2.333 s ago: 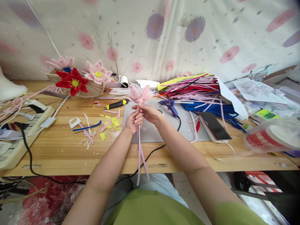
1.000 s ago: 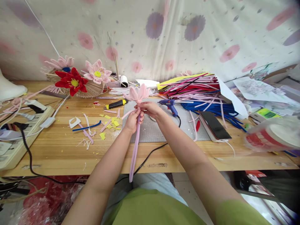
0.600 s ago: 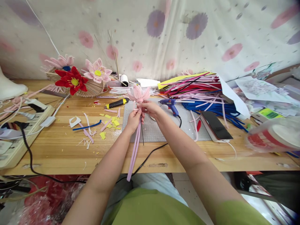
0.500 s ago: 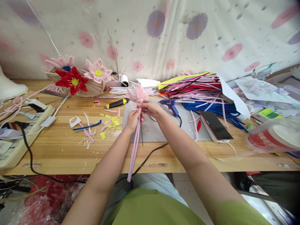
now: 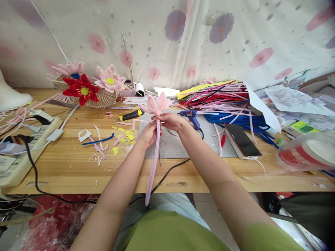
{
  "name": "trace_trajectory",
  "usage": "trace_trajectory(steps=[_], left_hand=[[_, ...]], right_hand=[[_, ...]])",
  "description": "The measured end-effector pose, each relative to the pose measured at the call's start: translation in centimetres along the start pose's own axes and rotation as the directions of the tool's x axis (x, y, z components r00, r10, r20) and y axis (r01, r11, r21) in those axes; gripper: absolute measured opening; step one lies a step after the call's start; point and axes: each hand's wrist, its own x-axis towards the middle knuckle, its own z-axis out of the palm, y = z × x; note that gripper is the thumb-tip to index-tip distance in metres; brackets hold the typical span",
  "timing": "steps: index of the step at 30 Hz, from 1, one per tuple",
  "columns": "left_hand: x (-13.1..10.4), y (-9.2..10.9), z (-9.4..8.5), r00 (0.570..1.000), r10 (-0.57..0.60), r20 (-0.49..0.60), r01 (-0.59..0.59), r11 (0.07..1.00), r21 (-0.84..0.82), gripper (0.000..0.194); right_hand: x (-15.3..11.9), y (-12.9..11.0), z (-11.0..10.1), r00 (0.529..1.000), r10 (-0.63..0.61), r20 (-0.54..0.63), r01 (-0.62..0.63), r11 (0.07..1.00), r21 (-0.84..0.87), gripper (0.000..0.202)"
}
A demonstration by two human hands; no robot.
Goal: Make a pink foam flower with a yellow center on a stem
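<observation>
A pink fuzzy flower stands upright at the centre, its petals spread. My right hand grips it just below the petals. Lower and to the left, my left hand has its fingers closed around the stem area. Long pink strips hang from the flower down past the table's front edge. A thin dark wire shows beside them. Behind the hands lies a grey cutting mat, and a blue glue gun rests on it to the right of my right hand.
Finished flowers, one red, sit back left near a power strip. Yellow scraps and a cutter lie left of the mat. Coloured stems, a phone and a wrapped cup are at right.
The flower has turned, so its petals look more spread. The hanging strips have swung slightly right and sit closer together. My left hand has moved slightly down, with its fingers shifted.
</observation>
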Motion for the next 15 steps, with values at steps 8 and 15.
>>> trace_trajectory(steps=[8, 15], left_hand=[[0.1, -0.9, 0.6, 0.988, -0.016, -0.152, 0.019, 1.0, 0.014, 0.009], [-0.1, -0.4, 0.8, 0.973, -0.168, -0.157, 0.156, 0.984, -0.086, 0.015]], right_hand=[[0.5, 1.2, 0.0, 1.0, 0.016, -0.021, -0.016, 1.0, -0.022, 0.007], [0.6, 1.5, 0.1, 0.998, -0.042, -0.038, 0.034, 0.983, -0.181, 0.008]])
